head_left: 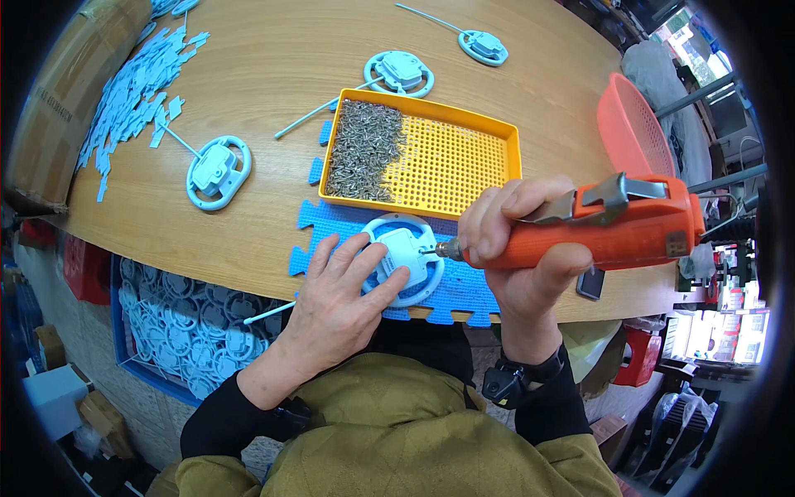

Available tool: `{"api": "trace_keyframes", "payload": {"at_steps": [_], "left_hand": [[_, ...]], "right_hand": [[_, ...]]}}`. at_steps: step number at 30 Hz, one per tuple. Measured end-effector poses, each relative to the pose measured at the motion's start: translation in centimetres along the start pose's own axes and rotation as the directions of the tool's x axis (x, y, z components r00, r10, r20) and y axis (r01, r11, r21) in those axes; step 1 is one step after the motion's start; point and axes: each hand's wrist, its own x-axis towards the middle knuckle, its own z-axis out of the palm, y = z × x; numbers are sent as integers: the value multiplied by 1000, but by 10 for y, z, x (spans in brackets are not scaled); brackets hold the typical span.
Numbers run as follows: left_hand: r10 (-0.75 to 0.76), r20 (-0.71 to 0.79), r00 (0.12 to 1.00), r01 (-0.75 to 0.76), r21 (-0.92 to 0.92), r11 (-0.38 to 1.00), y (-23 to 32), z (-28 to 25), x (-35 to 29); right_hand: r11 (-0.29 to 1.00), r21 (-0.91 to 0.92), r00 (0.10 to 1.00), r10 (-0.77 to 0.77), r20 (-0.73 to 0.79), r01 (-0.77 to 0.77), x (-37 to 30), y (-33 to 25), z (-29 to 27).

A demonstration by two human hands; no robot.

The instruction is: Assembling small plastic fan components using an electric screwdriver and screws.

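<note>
A light blue toy steering wheel (404, 248) lies back side up on a blue foam mat (474, 290) near the table's front edge. My left hand (335, 306) holds it down, the thumb and fingers spread across its central housing and rim. In my right hand (522, 228) is an orange electric screwdriver (613, 236), held level with its tip against the right part of the housing. The fingers wrap round the front of its body. Whether a screw sits under the tip is too small to tell. A thin light blue rod (269, 313) shows left of my left hand.
A yellow perforated tray (460, 161) with many small screws (364, 145) stands just beyond the mat. More wheels (218, 172) lie around it. Light blue flat pieces (137, 99) are heaped beside a cardboard box (79, 91). A blue crate (153, 377) of wheels stands below left; a pink basket (633, 124) is right.
</note>
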Motion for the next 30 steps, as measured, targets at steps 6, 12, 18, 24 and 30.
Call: {"api": "trace_keyframes", "payload": {"at_steps": [6,12,18,24,30], "left_hand": [[-4,-34,999,3,-19,1000,-1,1,3],[-157,-133,979,136,-153,979,2,11,22],[-123,-86,989,122,-15,992,0,18,32],[-268,192,944,279,-30,960,-6,-45,-15],[-434,88,897,425,102,899,-58,-118,-38]], "right_hand": [[997,60,999,48,2,-48,2,0,1],[998,-62,999,15,43,-13,8,4,9],[996,-81,994,55,92,-47,16,13,1],[998,56,994,9,105,-15,38,3,-32],[982,-61,958,-189,-215,180,80,16,-83]]}}
